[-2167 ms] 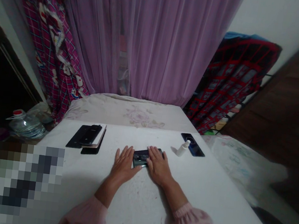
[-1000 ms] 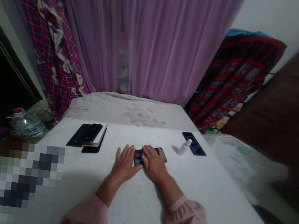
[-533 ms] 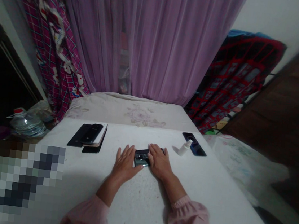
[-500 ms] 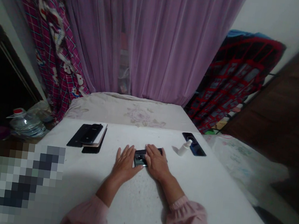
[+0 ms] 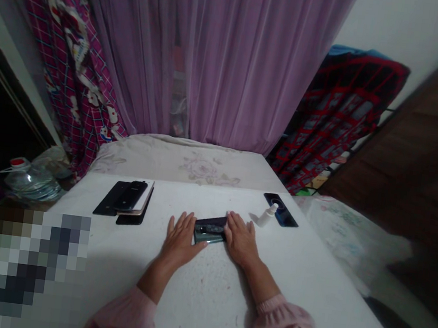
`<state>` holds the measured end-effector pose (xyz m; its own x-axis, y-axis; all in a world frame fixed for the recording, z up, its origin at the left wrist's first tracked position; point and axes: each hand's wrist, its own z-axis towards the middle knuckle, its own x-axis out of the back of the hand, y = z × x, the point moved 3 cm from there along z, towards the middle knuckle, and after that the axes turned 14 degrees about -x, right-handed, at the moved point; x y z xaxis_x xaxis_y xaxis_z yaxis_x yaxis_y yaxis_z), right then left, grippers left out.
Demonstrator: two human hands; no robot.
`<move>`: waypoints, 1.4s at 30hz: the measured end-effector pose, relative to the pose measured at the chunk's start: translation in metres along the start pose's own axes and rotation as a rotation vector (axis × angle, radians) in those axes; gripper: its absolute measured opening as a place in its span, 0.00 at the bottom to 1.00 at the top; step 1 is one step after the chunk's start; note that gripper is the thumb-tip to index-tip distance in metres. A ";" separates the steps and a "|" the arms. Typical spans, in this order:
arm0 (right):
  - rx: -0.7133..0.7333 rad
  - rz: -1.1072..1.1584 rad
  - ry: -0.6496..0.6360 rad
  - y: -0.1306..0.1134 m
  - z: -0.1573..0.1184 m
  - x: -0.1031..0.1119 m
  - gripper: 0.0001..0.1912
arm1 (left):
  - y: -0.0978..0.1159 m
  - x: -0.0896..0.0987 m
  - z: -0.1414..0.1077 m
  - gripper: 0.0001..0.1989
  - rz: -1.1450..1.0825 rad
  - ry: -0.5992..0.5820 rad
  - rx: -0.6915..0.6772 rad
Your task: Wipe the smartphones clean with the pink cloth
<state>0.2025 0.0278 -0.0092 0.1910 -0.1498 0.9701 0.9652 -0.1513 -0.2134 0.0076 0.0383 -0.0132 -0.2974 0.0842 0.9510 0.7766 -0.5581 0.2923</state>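
A smartphone (image 5: 208,239) with a glossy dark greenish back lies crosswise on the white table between my hands. Its camera area shows near the middle. Over its far side stretches a thin dark cloth (image 5: 212,220), reaching under my right hand (image 5: 240,239). The right fingers press flat on the cloth at the phone's right end and hide that end. My left hand (image 5: 178,240) rests at the left end, fingers stretched out and slightly spread on the table, thumb along the near edge. Beyond my right hand, a small white spray bottle (image 5: 267,216) stands upright.
Behind the bottle lies a dark blue phone (image 5: 285,214). On the left, several dark phones or flat cases (image 5: 133,196) are stacked and overlapping. The white table (image 5: 202,300) meets a floral cloth at the back. A water jug (image 5: 31,181) sits off the table's left side.
My right hand has slid right along the phone, uncovering more of its back and the dark cloth. My left hand stays at the left end. The view has shifted slightly.
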 end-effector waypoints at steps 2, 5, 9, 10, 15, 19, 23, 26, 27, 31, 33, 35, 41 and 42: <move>0.047 0.006 0.013 -0.015 -0.001 -0.001 0.26 | 0.000 -0.001 0.000 0.34 0.011 0.022 -0.009; 0.231 0.046 0.032 -0.030 -0.021 -0.001 0.26 | -0.001 -0.003 0.000 0.33 0.024 0.052 -0.019; 0.391 0.053 0.018 -0.014 -0.051 -0.001 0.28 | -0.002 -0.004 0.000 0.33 0.035 0.065 -0.024; 0.372 0.044 0.018 -0.005 -0.053 0.000 0.28 | -0.002 -0.004 0.000 0.33 0.036 0.066 -0.026; 0.106 -0.009 0.015 0.017 -0.026 0.000 0.27 | -0.003 -0.005 0.000 0.33 0.038 0.083 -0.042; 0.067 -0.017 0.008 -0.008 -0.005 -0.001 0.27 | -0.003 -0.006 0.000 0.33 0.044 0.087 -0.039; 0.237 0.027 0.032 -0.028 -0.021 -0.001 0.27 | -0.003 -0.006 0.001 0.34 0.033 0.062 -0.029; 0.321 0.032 0.020 -0.016 -0.038 -0.001 0.27 | -0.003 -0.004 0.001 0.34 0.031 0.058 -0.022; 0.310 0.025 0.014 -0.007 -0.041 0.000 0.27 | -0.002 -0.004 0.001 0.34 0.031 0.059 -0.022; 0.129 -0.008 0.002 0.021 -0.026 0.002 0.27 | -0.001 -0.002 0.001 0.34 0.026 0.038 -0.015; 0.050 -0.023 -0.001 0.020 -0.014 0.002 0.27 | -0.001 -0.001 0.001 0.34 0.023 0.023 -0.009; 0.030 -0.029 0.010 0.009 -0.006 0.001 0.27 | -0.001 -0.001 0.001 0.34 0.022 0.023 -0.007; 0.222 0.042 0.025 -0.032 -0.018 -0.001 0.26 | -0.002 -0.002 0.002 0.37 0.015 -0.008 0.008; 0.234 0.050 0.017 -0.032 -0.020 -0.001 0.26 | -0.002 -0.003 0.002 0.37 0.016 -0.012 0.009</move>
<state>0.1678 0.0131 -0.0053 0.2383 -0.1680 0.9566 0.9702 0.0865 -0.2265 0.0076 0.0405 -0.0162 -0.2783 0.0846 0.9568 0.7864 -0.5518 0.2775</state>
